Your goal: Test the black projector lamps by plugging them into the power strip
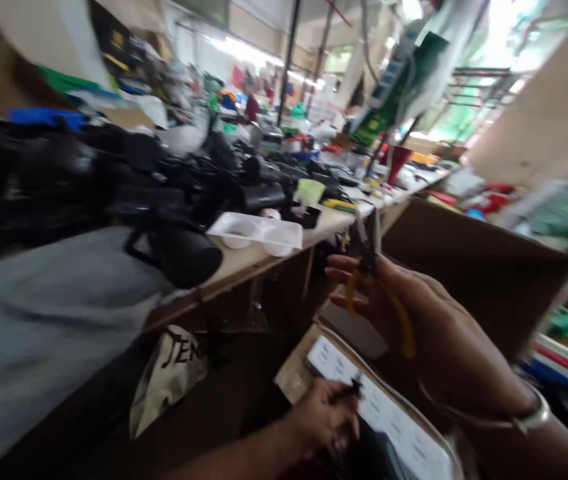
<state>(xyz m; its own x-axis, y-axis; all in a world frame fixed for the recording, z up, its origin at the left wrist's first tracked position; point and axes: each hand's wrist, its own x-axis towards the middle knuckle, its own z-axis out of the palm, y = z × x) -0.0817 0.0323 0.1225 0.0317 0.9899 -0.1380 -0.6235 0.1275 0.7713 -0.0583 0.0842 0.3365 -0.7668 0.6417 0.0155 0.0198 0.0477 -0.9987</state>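
My right hand is raised at the right, with a bracelet on its wrist. It holds yellow-handled snips, their blades pointing up and spread apart. The fingers are partly curled around the handles. Lower down, my left hand is closed on a small dark piece whose kind I cannot make out. Black material hangs beside that hand; whether it joins the piece is unclear. Behind the left hand lies a white sheet or panel with small printed marks, in an open carton.
A white plastic tray with two round wells sits on the edge of a bench. Black items are heaped at left by grey cloth. A cardboard flap stands at right. A printed bag lies below.
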